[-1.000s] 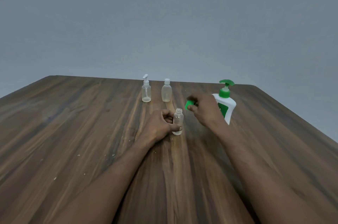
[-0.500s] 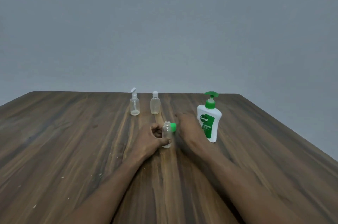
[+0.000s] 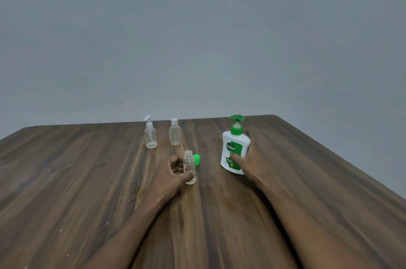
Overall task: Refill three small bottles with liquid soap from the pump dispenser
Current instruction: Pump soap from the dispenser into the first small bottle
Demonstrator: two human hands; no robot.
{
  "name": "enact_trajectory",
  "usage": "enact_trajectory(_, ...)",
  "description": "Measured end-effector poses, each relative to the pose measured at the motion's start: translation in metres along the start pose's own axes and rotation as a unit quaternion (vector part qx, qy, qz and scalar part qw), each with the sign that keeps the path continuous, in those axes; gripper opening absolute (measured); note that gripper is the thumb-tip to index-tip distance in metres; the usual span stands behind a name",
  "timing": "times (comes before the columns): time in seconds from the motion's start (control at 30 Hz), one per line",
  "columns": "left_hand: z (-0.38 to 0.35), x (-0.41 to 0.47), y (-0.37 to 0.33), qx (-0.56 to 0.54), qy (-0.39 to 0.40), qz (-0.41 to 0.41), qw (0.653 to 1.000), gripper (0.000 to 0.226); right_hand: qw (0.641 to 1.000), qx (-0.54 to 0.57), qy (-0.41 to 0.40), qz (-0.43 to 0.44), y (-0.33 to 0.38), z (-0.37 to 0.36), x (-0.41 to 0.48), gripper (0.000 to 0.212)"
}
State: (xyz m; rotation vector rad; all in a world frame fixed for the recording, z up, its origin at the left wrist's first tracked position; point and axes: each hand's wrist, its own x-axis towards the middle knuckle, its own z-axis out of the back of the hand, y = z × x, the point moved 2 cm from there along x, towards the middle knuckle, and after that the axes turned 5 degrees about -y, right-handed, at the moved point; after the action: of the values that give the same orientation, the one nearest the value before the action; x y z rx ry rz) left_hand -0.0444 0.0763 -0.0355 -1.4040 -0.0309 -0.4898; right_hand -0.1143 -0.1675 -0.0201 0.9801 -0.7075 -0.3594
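Note:
My left hand grips a small clear bottle that stands upright and uncapped on the wooden table. Its green cap lies on the table just behind and right of it. My right hand wraps round the lower body of the white soap dispenser with the green pump, thumb across its label. Two more small clear bottles stand further back: one with a white pump top and one with a white cap.
The table's far edge runs just behind the two back bottles, and its right edge slants down to the right. A plain grey wall fills the background.
My right hand set the green cap down beside the open bottle, then moved right and took hold of the soap dispenser. My left hand has kept its hold on the bottle.

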Motion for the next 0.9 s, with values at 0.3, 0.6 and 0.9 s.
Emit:
enact_trajectory(0.3,-0.01,0.013,-0.06,-0.078,-0.094,-0.057,0.991,0.009,0.993,-0.032,-0.041,0.107,0.001,-0.026,-0.021,0.048)
enact_trajectory(0.6,-0.044,0.073,-0.164,0.229,0.173,-0.192,0.939,0.052,0.995,0.074,-0.022,0.059,0.019,-0.023,-0.024,0.064)
enact_trajectory(0.9,-0.061,0.085,-0.17,0.411,0.215,-0.258,0.847,0.04,0.999,0.015,-0.029,0.027,0.01,-0.033,-0.019,0.02)
